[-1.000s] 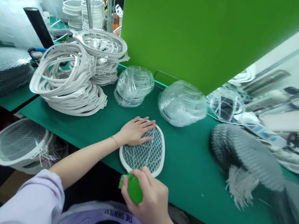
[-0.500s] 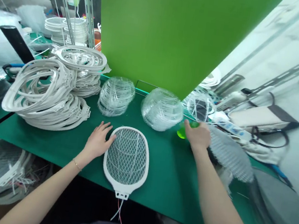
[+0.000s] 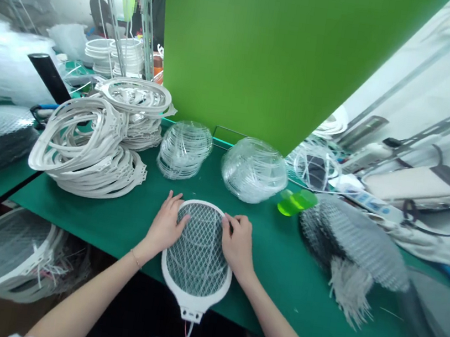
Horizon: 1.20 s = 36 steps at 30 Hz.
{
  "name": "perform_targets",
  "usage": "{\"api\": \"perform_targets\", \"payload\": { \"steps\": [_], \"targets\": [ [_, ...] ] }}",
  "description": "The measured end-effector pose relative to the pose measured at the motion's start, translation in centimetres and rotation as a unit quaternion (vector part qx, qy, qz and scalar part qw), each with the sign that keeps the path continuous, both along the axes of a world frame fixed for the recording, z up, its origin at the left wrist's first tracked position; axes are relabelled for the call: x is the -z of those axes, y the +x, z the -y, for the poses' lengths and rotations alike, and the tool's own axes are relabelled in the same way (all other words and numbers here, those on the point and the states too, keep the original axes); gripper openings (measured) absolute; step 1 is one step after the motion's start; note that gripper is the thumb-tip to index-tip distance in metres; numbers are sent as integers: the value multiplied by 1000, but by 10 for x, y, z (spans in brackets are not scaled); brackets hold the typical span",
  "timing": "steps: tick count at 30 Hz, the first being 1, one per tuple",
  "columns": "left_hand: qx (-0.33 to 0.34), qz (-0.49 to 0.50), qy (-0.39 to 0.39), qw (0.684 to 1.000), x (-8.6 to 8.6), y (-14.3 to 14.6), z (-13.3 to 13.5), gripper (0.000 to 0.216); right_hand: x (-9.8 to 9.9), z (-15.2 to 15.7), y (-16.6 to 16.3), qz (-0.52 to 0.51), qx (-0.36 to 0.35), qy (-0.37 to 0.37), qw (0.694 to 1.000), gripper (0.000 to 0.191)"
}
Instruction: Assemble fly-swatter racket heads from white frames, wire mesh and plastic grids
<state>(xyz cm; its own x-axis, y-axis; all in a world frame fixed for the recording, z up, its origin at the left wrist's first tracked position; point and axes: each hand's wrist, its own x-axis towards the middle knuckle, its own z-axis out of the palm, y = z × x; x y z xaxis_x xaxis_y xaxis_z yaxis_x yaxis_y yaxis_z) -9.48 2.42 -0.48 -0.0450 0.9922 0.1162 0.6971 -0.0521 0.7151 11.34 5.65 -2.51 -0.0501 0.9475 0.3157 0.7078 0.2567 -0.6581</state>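
- One white racket head point(image 3: 198, 254) lies flat on the green table point(image 3: 298, 268), its neck overhanging the near edge at 6 o'clock; directions run from its middle.
- Left hand point(image 3: 167, 224), at 10 o'clock: fingers part-spread along the outer rim, thumb laid across onto the mesh; it touches the head without a visible tight grip.
- Right hand point(image 3: 238, 243), at 2 o'clock: fingers half-curled, thumb at the rim; whether they pinch it I cannot tell.
- Two wires point(image 3: 189, 332), one white, one reddish, hang at 6 o'clock; they could snag on the table edge or clothing if the head were dragged.
- Pressing the thumbs hard on the mesh could dent it or loosen its seating; uneven pressure could tip the overhanging neck.
- One green tool point(image 3: 298, 202) lies at 2 o'clock, near a mesh pile point(image 3: 355, 240) at 3 o'clock; a sweeping arm could knock either.
- Two stacks of clear hoops: one point(image 3: 185, 151) between 11 and 12, another point(image 3: 255, 171) at 1 o'clock; overlap defeats a hoop count.
- One heap of white frames point(image 3: 98, 145) at 10 o'clock, too tangled to count; its leaning rings could slide if bumped.
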Motion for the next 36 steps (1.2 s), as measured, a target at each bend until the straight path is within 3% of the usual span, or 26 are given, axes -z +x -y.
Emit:
{"api": "perform_targets", "payload": {
  "steps": [2,6,9,11,14,17,20,25,29,33,36],
  "targets": [
    [-6,26,6,1000,0,5,18,24,-2,8,-4,-55,3,-8,998,46],
    [-57,140,16,988,-11,7,48,36,-17,34,-7,-161,-23,-68,984,43],
    [-75,306,6,949,-34,1,63,47,-39,61,-8,-212,-70,-118,968,38],
    [-36,366,-13,930,-55,-5,74,49,-58,80,-7,-211,-97,-69,970,33],
    [95,345,8,934,-83,-13,95,35,-85,104,-1,-182,-164,86,966,23],
    [182,315,91,927,-97,-17,114,25,-101,118,4,-172,-247,177,937,21],
    [173,297,142,928,-101,-21,126,24,-107,124,0,-172,-263,204,927,19],
    [122,248,132,952,-118,-32,142,21,-113,127,-17,-184,-278,195,922,17],
    [156,164,146,963,-141,-39,154,21,-128,130,-29,-194,-324,222,899,15],
    [172,174,217,945,-139,-46,167,19,-145,130,-30,-201,-373,144,894,23],
    [40,277,212,936,-126,-59,173,15,-138,131,-23,-215,-361,-4,907,66]
  ]
}}
